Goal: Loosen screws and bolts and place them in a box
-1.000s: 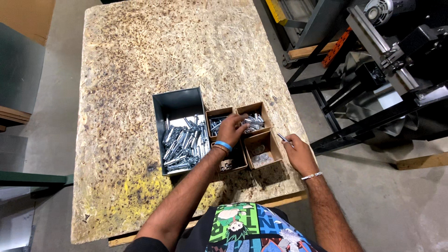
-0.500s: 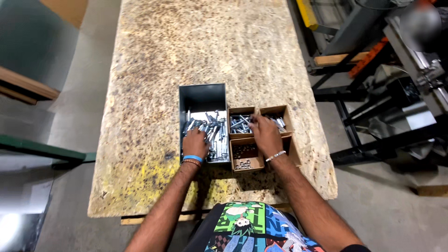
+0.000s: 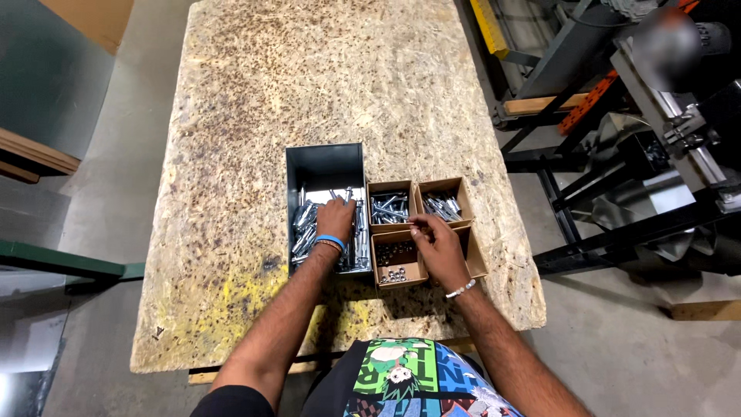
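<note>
Left hand (image 3: pixel 336 214): fingers curled down into bolts (image 3: pixel 305 228) in grey metal bin (image 3: pixel 324 164); grip cannot tell.
Right hand (image 3: pixel 438 243): fingertips pinched over cardboard boxes (image 3: pixel 392 207), 3 o'clock of bin; contents hidden.
Surface (image 3: pixel 324 77): chipboard.

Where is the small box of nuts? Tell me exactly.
In the head view, the small cardboard box of nuts sits near the table's front edge, just right of the grey metal bin, with the right hand beside it.

Left hand (image 3: pixel 335 218) moved from cardboard boxes into grey metal bin (image 3: pixel 324 166); right hand (image 3: pixel 438 245) shifted left over boxes.
</note>
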